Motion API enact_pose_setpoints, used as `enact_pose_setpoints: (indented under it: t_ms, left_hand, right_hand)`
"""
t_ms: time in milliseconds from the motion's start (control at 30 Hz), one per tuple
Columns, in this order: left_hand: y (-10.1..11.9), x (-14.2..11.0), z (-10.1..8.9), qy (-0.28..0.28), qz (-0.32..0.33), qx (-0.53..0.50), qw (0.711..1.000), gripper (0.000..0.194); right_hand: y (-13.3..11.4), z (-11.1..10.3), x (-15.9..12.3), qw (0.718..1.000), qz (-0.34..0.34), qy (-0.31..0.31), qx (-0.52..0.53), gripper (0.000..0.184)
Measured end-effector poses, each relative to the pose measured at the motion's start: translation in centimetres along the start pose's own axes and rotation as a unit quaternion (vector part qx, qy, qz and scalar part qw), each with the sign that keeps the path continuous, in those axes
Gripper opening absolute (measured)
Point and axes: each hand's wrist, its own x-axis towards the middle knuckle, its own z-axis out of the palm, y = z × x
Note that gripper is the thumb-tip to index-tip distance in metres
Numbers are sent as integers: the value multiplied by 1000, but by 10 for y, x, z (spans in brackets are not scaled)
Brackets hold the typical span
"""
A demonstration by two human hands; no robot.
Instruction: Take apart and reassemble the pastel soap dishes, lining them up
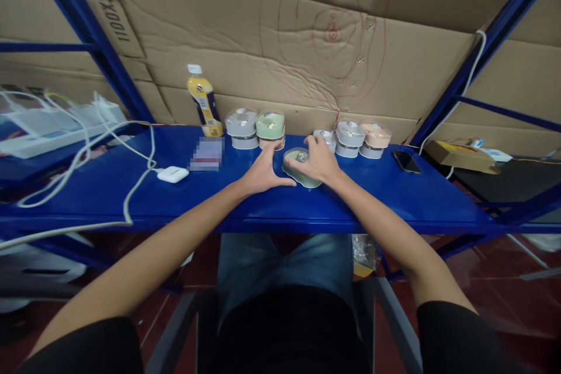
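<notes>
A low pale-green container (304, 177) with a wavy rim lies near the middle of the blue table, its top partly hidden by fingers. My right hand (322, 160) curls over its right side and grips it. To its left, my left hand (263, 174) is open, thumb and fingers spread apart, with nothing in it. Just behind the left fingers stands a stack with a green clear-lidded container (270, 125) on top. Beside that is a stack topped by a grey container (241, 123). Behind my right hand are a small grey container (326, 139), a grey stack (349, 137) and a peach-topped stack (376, 138).
A yellow drink bottle (204, 102) stands at the back left, near a blurred-out flat item (207, 153). A white earphone case (172, 174) sits left, by a white cable (127, 204). At right lie a phone (407, 161) and a cardboard box (462, 158). Cardboard (219, 29) backs the table.
</notes>
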Motion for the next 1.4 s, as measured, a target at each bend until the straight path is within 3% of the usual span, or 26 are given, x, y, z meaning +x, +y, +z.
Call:
enact_pose_setpoints:
  t_ms: [67,133,200,300,467,633,733,867,1033,1167,1400]
  left_hand:
    - [0,-1,-1,-34,-8,-22,999,139]
    - [1,-2,-1,-64,-16,-33,997,141]
    - [3,-3,-2,-79,-23,-32,996,138]
    - [6,-4,-3,-90,-33,-27,995,135]
    - [9,-5,-6,-79,-15,3,997,124]
    - [13,-9,-9,-107,0,54,993,70]
    - [14,-9,-9,-114,-3,61,992,55]
    - [7,-6,-15,-66,-18,60,996,53]
    - [-16,-2,-29,6,-64,106,992,54]
    - [-32,-1,-33,-3,-109,145,983,56]
    - [-38,2,-37,-25,-119,146,982,58]
  right_hand:
    - [2,-2,2,996,-38,-77,28,84]
    - [5,-3,4,981,-123,-134,72,86]
    - [8,-2,4,963,-191,-148,115,88]
    - [10,-3,2,956,-211,-151,138,89]
    - [28,-20,-2,957,-174,-117,199,77]
    - [76,-40,-6,977,-47,-91,186,78]
    - [101,-42,-7,981,8,-119,152,81]
    - [117,-39,-6,980,26,-145,133,82]
    - [118,-38,-5,979,4,-172,113,93]
    - [116,-40,-7,978,19,-184,96,102]
    - [118,-45,-6,977,38,-196,70,109]
